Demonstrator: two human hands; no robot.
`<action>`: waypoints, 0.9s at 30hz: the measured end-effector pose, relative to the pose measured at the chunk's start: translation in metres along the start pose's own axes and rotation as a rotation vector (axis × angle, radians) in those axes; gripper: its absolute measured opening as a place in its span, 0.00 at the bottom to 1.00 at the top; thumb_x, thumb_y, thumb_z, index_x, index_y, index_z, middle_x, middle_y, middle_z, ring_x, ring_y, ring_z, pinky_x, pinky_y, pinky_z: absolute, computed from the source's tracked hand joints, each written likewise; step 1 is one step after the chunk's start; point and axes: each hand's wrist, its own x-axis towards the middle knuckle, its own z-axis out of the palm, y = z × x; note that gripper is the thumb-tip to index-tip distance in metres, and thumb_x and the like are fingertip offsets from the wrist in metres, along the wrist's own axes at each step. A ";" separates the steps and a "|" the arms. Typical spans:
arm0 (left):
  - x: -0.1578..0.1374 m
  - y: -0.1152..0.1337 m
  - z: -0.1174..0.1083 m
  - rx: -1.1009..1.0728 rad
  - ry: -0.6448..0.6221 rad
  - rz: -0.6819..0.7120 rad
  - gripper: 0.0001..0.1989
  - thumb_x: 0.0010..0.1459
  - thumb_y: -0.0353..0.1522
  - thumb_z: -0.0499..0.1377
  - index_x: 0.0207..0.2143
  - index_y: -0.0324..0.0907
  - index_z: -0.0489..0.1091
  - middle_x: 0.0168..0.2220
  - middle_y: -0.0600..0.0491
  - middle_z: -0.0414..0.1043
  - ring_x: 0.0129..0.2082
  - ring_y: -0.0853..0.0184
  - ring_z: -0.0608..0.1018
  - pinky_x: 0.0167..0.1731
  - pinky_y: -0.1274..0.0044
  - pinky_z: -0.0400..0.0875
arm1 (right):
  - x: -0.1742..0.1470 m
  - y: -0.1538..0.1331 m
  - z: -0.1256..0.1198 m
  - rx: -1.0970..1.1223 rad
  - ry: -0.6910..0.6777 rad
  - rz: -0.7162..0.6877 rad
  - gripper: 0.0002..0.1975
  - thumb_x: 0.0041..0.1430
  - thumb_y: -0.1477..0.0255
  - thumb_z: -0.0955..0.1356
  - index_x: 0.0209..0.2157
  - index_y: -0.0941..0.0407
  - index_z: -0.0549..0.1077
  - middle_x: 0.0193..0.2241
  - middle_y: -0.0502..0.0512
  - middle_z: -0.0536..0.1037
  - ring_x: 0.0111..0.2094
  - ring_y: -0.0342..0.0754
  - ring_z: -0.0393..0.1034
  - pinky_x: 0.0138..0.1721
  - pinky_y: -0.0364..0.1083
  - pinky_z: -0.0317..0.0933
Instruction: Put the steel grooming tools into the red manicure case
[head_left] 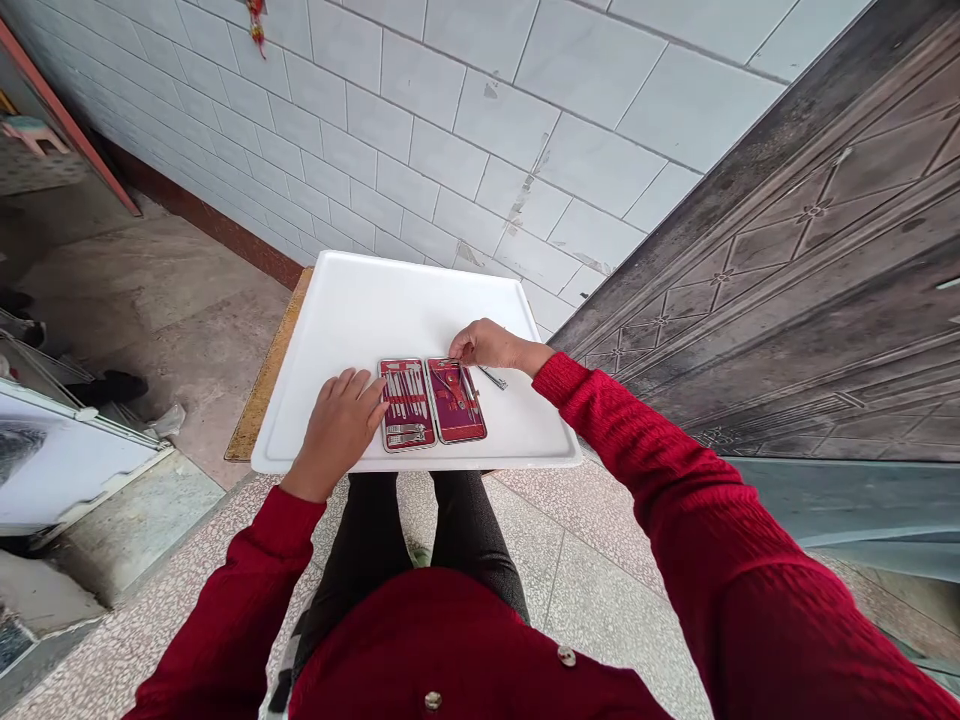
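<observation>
An open manicure case point(451, 428) lies on a white tray point(382, 300), its two halves spread side by side. In its left half several slim metal tools point(409, 390) sit under a red band, with nail clippers point(406, 434) near the front edge. Cuticle nippers point(452, 386) rest in the right half. My left hand point(337, 425) lies with fingers stretched out against the case's left edge. Over the far edge of the right half, my right hand point(491, 345) has its fingers pinched together; what they hold is hidden. A small metal tool point(493, 378) lies on the tray beneath my right wrist.
The tray rests on a wooden board point(259, 400) whose left edge sticks out. Behind it stands a tiled wall point(420, 150), and a dark patterned door point(750, 290) is to the right. A white cabinet point(60, 450) stands at the left.
</observation>
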 end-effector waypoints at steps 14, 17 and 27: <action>0.032 0.027 -0.004 -0.058 -0.029 0.117 0.18 0.72 0.34 0.48 0.57 0.44 0.72 0.60 0.43 0.71 0.63 0.52 0.70 0.63 0.56 0.64 | 0.001 0.033 0.006 0.416 0.017 0.083 0.11 0.39 0.69 0.80 0.24 0.60 0.80 0.17 0.50 0.76 0.20 0.41 0.69 0.23 0.41 0.65; 0.046 0.037 0.001 -0.053 -0.034 0.148 0.17 0.72 0.32 0.48 0.54 0.42 0.73 0.59 0.43 0.72 0.60 0.52 0.71 0.61 0.57 0.65 | -0.001 0.038 0.013 0.457 0.061 0.049 0.12 0.39 0.67 0.80 0.24 0.60 0.80 0.17 0.49 0.75 0.19 0.40 0.66 0.21 0.40 0.61; 0.061 0.045 0.012 0.001 -0.068 0.177 0.16 0.72 0.31 0.49 0.52 0.40 0.74 0.55 0.43 0.75 0.58 0.52 0.73 0.58 0.59 0.68 | -0.004 0.054 0.033 0.618 0.156 -0.023 0.18 0.39 0.60 0.80 0.28 0.59 0.81 0.23 0.51 0.78 0.22 0.39 0.64 0.24 0.41 0.60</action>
